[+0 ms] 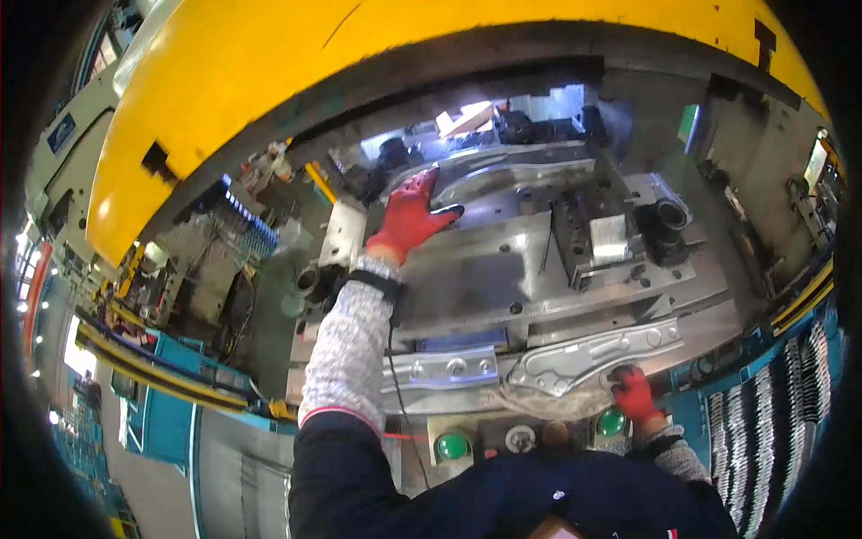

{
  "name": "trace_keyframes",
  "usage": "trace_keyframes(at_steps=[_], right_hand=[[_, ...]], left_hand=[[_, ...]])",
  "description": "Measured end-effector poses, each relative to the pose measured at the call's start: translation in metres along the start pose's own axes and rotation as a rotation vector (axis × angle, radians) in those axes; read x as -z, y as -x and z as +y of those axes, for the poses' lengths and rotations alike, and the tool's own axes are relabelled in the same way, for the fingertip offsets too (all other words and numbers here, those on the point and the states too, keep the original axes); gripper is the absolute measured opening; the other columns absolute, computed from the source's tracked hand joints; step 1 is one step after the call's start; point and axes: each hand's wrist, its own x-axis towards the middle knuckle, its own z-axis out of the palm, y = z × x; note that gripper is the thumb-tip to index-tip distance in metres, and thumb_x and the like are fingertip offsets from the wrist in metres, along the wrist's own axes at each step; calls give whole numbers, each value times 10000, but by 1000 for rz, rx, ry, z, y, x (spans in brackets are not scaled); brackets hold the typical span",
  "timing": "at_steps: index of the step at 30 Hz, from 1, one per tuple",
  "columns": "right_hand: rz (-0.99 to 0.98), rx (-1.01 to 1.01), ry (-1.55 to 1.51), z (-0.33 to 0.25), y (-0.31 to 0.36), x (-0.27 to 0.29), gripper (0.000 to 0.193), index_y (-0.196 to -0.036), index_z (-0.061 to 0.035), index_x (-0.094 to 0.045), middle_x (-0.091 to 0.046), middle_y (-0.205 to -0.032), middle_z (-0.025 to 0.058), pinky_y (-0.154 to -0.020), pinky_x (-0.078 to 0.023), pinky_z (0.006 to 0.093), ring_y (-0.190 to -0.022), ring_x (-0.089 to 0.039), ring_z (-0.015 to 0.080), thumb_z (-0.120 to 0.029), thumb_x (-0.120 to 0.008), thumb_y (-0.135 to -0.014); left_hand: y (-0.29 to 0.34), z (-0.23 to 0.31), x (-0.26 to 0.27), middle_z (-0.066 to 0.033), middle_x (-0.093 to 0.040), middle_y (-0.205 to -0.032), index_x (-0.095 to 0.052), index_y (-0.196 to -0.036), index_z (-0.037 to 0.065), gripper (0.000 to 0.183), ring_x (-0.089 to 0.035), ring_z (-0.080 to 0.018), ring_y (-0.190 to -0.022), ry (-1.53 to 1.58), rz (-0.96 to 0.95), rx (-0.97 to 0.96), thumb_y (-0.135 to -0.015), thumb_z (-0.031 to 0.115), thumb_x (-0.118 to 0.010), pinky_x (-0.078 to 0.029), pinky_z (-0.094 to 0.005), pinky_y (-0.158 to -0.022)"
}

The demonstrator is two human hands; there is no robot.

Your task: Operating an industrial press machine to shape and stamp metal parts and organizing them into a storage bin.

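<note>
My left hand, in a red glove with dark fingertips, reaches far out over the press die. Its thumb stands apart from the fingers, and nothing shows in its grasp. Close to its fingertips lies the left end of a long curved metal panel at the back of the die. Down at the front right, my right hand, also red-gloved, has its fingers curled at the lower edge of a stamped metal panel. That panel lies along the die's front edge, with beige cloth below it.
A yellow press beam arches overhead. Two green buttons sit on the panel before me. Stacked metal parts fill a blue rack at right. Dark cylindrical posts rise from the die. A cable hangs beside my left forearm.
</note>
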Motion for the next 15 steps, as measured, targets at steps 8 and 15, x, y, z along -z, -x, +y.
trace_keyframes(at_steps=[8,15], right_hand=[[-4,-48,-47,-16,-5,8,293,-934,-88,-620,-561,-1020,158,-872,-443,453,-1014,-504,369,-96,-640,-641],[33,-59,-8,-20,-3,14,285,-926,-103,-649,-570,-1007,167,-852,-469,447,-995,-534,367,-92,-637,-641]], left_hand=[[-109,-59,-36,-238,-475,-1316,-330,-1404,-25,1016,-459,-338,-1227,-204,-426,-90,-661,529,-743,-359,-365,-1031],[-123,-41,-37,-245,-529,-1242,-357,-1387,-21,1042,-523,-351,-1143,-208,-493,-102,-619,570,-737,-402,-405,-985]])
